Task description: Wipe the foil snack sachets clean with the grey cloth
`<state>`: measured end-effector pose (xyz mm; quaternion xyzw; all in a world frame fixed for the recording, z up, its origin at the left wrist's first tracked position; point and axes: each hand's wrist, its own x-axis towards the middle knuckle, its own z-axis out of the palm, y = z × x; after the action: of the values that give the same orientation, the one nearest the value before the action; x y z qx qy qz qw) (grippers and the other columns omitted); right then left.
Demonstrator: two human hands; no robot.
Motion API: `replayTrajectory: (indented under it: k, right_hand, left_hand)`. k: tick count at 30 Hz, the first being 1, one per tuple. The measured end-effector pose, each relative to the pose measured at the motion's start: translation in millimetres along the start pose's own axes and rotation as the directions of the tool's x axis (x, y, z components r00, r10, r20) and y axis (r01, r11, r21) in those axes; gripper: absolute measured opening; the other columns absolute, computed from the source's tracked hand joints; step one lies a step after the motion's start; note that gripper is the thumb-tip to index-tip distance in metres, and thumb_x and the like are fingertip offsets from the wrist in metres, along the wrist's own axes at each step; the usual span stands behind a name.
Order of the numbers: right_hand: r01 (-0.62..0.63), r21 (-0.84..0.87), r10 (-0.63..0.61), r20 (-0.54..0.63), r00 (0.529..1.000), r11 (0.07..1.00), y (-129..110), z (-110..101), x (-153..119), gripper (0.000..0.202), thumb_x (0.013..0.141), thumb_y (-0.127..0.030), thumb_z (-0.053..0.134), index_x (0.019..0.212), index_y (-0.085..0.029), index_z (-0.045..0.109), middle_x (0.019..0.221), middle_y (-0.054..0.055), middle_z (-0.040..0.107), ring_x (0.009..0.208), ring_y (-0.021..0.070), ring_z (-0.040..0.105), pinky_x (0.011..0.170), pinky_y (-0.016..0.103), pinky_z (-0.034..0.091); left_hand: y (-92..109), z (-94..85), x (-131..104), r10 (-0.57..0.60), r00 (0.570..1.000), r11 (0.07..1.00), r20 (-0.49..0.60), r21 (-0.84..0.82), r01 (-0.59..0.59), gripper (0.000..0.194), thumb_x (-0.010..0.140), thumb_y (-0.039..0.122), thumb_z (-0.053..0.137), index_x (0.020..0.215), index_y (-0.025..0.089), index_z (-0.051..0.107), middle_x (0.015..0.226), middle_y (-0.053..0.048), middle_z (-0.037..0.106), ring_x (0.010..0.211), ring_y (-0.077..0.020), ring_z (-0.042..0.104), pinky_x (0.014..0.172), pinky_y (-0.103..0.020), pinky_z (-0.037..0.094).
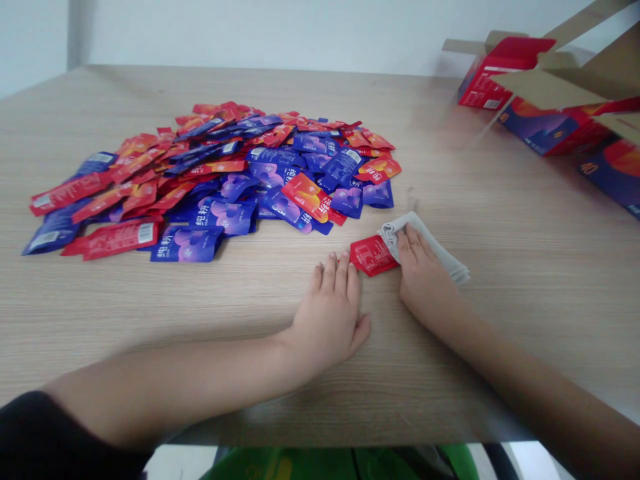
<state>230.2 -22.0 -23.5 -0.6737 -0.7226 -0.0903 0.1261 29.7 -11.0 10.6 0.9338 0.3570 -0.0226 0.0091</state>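
A small red sachet (373, 256) lies flat on the table, its printed side up. At its left end rest the fingertips of my left hand (333, 307), which lies flat with the fingers stretched out and the thumb apart. My right hand (425, 270) presses a folded white cloth (434, 241) down over the sachet's right end, the fingers lying together on the cloth. That end of the sachet is hidden under cloth and fingers. Beyond my hands spreads a large heap of red and blue sachets (225, 173), overlapping each other.
Several open cardboard boxes stand at the right, among them a red box (500, 70) at the back and a blue and red box (545, 127), flaps sticking out. The wooden table (150, 300) meets a white wall (280, 33) at the back.
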Motion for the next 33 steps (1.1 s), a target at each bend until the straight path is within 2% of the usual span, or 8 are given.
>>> replayTrajectory:
  k: [4, 8, 12, 20, 22, 26, 30, 33]
  right_hand:
    - [0.01, -0.03, -0.009, 0.01, 1.0, 1.0, -18, -2, 3, 0.055, 0.084, 0.001, 0.029, 0.137, 0.01, 0.041, 0.146, 0.033, 0.039, 0.142, 0.0344, 0.031, 0.112, 0.052, 0.037]
    - [0.154, -0.004, -0.154, 0.037, 0.987, 0.988, -47, -2, 5, 0.05, 0.089, -0.004, 0.031, 0.135, 0.006, 0.047, 0.146, 0.029, 0.041, 0.14, 0.0341, 0.034, 0.114, 0.05, 0.034]
    - [0.206, 0.049, -0.209, 0.051, 0.977, 0.977, -53, -1, 5, 0.05, 0.089, -0.007, 0.033, 0.136, 0.006, 0.047, 0.147, 0.028, 0.041, 0.141, 0.0338, 0.033, 0.116, 0.049, 0.032]
    - [0.178, 0.12, -0.185, 0.055, 0.981, 0.977, -30, -2, 8, 0.057, 0.084, -0.002, 0.029, 0.138, 0.004, 0.045, 0.15, 0.026, 0.038, 0.143, 0.0312, 0.03, 0.117, 0.05, 0.03]
    - [0.131, 0.125, -0.139, 0.062, 0.988, 0.983, -16, -1, 9, 0.06, 0.08, 0.001, 0.029, 0.137, 0.004, 0.047, 0.149, 0.025, 0.04, 0.143, 0.0311, 0.031, 0.117, 0.05, 0.03]
    - [-0.044, 0.165, 0.03, 0.083, 0.996, 0.985, 16, 1, 15, 0.065, 0.075, 0.001, 0.032, 0.138, 0.004, 0.046, 0.149, 0.024, 0.041, 0.142, 0.0314, 0.033, 0.116, 0.052, 0.031]
    - [-0.105, 0.25, 0.081, 0.104, 0.991, 0.962, 33, -5, 21, 0.064, 0.075, -0.001, 0.035, 0.138, -0.001, 0.049, 0.146, 0.021, 0.046, 0.139, 0.03, 0.039, 0.115, 0.05, 0.034]
    - [-0.156, 0.313, 0.13, 0.104, 0.986, 0.937, 36, -17, 23, 0.059, 0.08, -0.006, 0.037, 0.137, -0.012, 0.053, 0.139, 0.014, 0.056, 0.13, 0.0279, 0.051, 0.11, 0.047, 0.041]
  left_hand:
    - [-1, -0.4, 0, 0.001, 1.0, 1.0, 0.008, -0.007, -0.001, 0.073, 0.092, 0.045, 0.04, 0.144, -0.006, 0.035, 0.151, -0.029, 0.031, 0.141, -0.043, 0.029, 0.112, -0.054, 0.03]
    - [0, 0.0, 1, -0.006, 1.0, 1.0, 0.011, -0.024, 0.006, 0.071, 0.091, 0.042, 0.04, 0.143, -0.006, 0.036, 0.15, -0.029, 0.034, 0.141, -0.0428, 0.029, 0.113, -0.053, 0.029]
    - [0, 0.6, 2, -0.012, 1.0, 0.999, 0.014, -0.034, 0.013, 0.072, 0.09, 0.043, 0.04, 0.143, -0.006, 0.037, 0.149, -0.029, 0.037, 0.141, -0.0426, 0.03, 0.114, -0.053, 0.029]
    - [-1, -1.0, 2, -0.005, 1.0, 1.0, 0.002, -0.009, 0.005, 0.072, 0.091, 0.045, 0.042, 0.141, -0.007, 0.039, 0.15, -0.031, 0.032, 0.14, -0.0434, 0.031, 0.112, -0.054, 0.032]
    - [-1, -0.8, 2, 0.0, 1.0, 1.0, 0.007, 0.0, 0.0, 0.072, 0.091, 0.045, 0.044, 0.141, -0.006, 0.039, 0.151, -0.031, 0.03, 0.14, -0.0438, 0.032, 0.111, -0.053, 0.033]
    - [-2, -1.0, 3, 0.009, 1.0, 1.0, 0.012, 0.015, -0.009, 0.073, 0.091, 0.047, 0.046, 0.141, -0.005, 0.038, 0.15, -0.031, 0.032, 0.139, -0.0433, 0.034, 0.109, -0.052, 0.035]
    - [-12, -9.5, 7, 0.054, 0.998, 0.998, -0.023, 0.034, -0.053, 0.07, 0.093, 0.052, 0.044, 0.136, -0.003, 0.046, 0.143, -0.03, 0.044, 0.133, -0.0407, 0.044, 0.106, -0.05, 0.038]
    - [-23, -19.5, 16, 0.089, 0.993, 0.996, -0.072, 0.0, -0.089, 0.056, 0.097, 0.052, 0.037, 0.113, 0.005, 0.062, 0.118, -0.022, 0.065, 0.113, -0.0343, 0.06, 0.099, -0.047, 0.043]
